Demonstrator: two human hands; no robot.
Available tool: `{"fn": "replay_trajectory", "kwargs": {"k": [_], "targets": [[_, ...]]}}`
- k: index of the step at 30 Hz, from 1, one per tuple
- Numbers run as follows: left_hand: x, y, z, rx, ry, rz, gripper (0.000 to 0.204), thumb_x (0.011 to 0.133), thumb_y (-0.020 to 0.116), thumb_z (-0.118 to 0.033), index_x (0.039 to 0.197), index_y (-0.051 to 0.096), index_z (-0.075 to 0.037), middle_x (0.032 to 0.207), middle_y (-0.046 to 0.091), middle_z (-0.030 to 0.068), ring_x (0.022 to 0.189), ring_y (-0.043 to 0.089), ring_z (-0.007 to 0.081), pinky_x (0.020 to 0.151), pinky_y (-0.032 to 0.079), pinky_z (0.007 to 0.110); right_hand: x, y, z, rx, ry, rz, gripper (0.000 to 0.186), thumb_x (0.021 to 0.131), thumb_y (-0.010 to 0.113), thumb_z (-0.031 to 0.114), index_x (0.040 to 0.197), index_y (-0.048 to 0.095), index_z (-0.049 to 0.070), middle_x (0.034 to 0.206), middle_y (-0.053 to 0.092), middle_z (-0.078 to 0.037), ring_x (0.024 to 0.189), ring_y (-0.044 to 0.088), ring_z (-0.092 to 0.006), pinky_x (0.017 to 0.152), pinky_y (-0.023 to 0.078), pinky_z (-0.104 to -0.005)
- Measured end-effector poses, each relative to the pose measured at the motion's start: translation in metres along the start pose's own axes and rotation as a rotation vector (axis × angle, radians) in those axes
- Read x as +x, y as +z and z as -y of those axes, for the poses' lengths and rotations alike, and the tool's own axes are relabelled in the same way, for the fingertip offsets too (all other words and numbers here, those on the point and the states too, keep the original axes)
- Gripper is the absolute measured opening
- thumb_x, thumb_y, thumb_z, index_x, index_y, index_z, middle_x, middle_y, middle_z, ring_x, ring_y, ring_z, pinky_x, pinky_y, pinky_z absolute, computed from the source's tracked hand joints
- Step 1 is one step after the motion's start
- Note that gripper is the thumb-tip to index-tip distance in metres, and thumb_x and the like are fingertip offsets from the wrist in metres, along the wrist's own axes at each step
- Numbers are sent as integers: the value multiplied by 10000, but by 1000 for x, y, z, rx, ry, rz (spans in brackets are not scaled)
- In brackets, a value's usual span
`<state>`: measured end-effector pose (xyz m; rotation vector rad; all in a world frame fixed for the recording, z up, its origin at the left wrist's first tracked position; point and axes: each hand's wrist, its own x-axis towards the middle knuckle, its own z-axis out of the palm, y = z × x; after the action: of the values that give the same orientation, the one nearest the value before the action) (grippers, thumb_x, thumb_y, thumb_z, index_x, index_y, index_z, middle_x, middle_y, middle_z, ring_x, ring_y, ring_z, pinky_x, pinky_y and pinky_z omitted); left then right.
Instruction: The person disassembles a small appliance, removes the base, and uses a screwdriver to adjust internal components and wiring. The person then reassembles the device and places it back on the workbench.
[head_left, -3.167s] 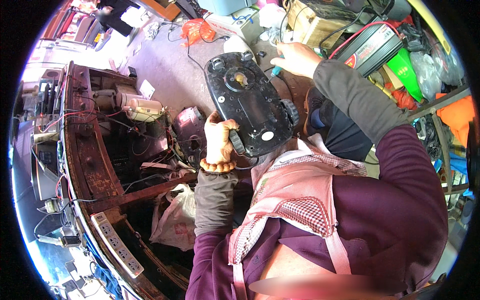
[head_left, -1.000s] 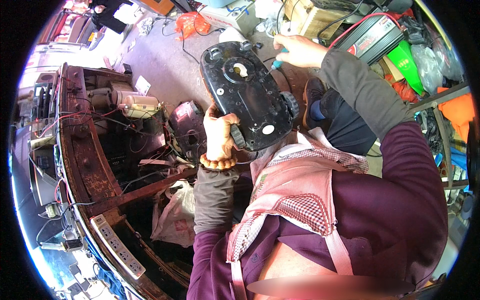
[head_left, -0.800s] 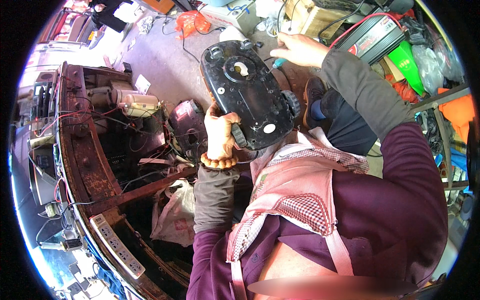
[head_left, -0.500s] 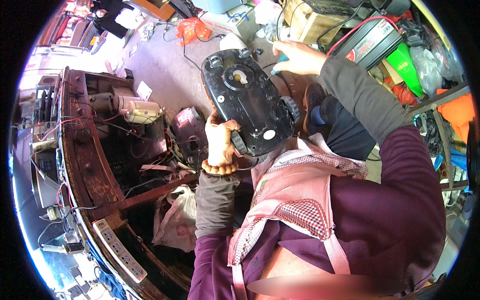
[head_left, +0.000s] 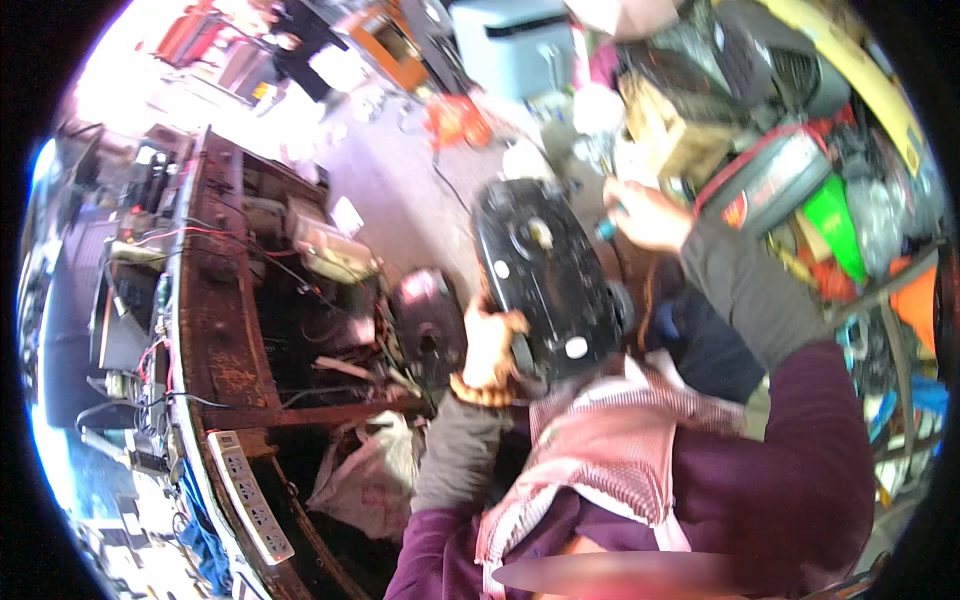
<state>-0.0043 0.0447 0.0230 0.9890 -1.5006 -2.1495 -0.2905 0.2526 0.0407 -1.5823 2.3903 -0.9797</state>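
A black rounded appliance body with wheels (head_left: 562,285), resembling the underside of a canister vacuum cleaner, tilts in front of my lap. My left hand (head_left: 490,345) is closed on its near left edge, thumb over the underside beside a wheel. A round opening sits toward the far end, and two pale round spots mark the surface. Just off the far right side, my right hand (head_left: 648,215) is closed round a teal-handled screwdriver (head_left: 606,230). Motion blur hides its shaft, and I cannot tell whether the tip touches the appliance.
Left stands a worn wooden bench frame (head_left: 225,290) with wires and a white power strip (head_left: 250,495). A dark reddish rounded part (head_left: 428,320) lies beside the appliance. An orange bag (head_left: 457,120) lies on the floor ahead. Boxes, bags and a green sheet (head_left: 832,225) crowd the right.
The whole view has shifted and blurred, with everything now lower and further right. My left hand keeps its hold on the appliance. The right hand has come slightly nearer, screwdriver still in it.
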Motion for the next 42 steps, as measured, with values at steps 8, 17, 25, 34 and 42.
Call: {"fn": "replay_trajectory", "kwargs": {"k": [8, 17, 25, 34, 42], "targets": [[1, -2, 3, -53, -18, 35, 658, 653, 657, 219, 1292, 676, 65, 1029, 743, 94, 821, 709, 232, 715, 609, 360, 8, -6, 6, -14, 151, 8, 356, 1004, 696, 313, 1199, 605, 30, 1022, 746, -261, 1015, 731, -445, 897, 556, -523], [-2, 4, 0, -70, 6, 76, 659, 644, 662, 210, 1285, 685, 63, 1050, 752, 95, 824, 714, 220, 733, 606, 355, -2, 0, -7, 73, 150, -36, 330, 864, 808, 178, 1118, 648, 39, 968, 742, -179, 941, 741, -355, 831, 570, -458], [22, -19, 9, -17, -17, 149, 612, 661, 617, 171, 1242, 726, 12, 1039, 778, 98, 799, 717, 232, 724, 588, 339, 10, -43, 26, 259, 184, -217, 272, 808, 801, 130, 1056, 707, 68, 875, 692, -56, 832, 674, -186, 774, 556, -367], [-3, -5, -9, -40, -48, 179, 597, 694, 627, 149, 1268, 727, 16, 961, 756, 58, 766, 667, 161, 731, 549, 280, 9, -61, 4, 725, 430, -365, 194, 951, 766, 128, 1125, 712, 64, 876, 716, -13, 688, 606, -53, 566, 459, -241], [12, -18, 0, -111, -103, 152, 542, 691, 627, 133, 1211, 721, 16, 1022, 774, 89, 885, 720, 229, 837, 591, 336, 14, -51, -9, 671, 454, -253, 209, 910, 782, 136, 1085, 701, 56, 858, 694, -31, 646, 604, -91, 553, 471, -276]]}}
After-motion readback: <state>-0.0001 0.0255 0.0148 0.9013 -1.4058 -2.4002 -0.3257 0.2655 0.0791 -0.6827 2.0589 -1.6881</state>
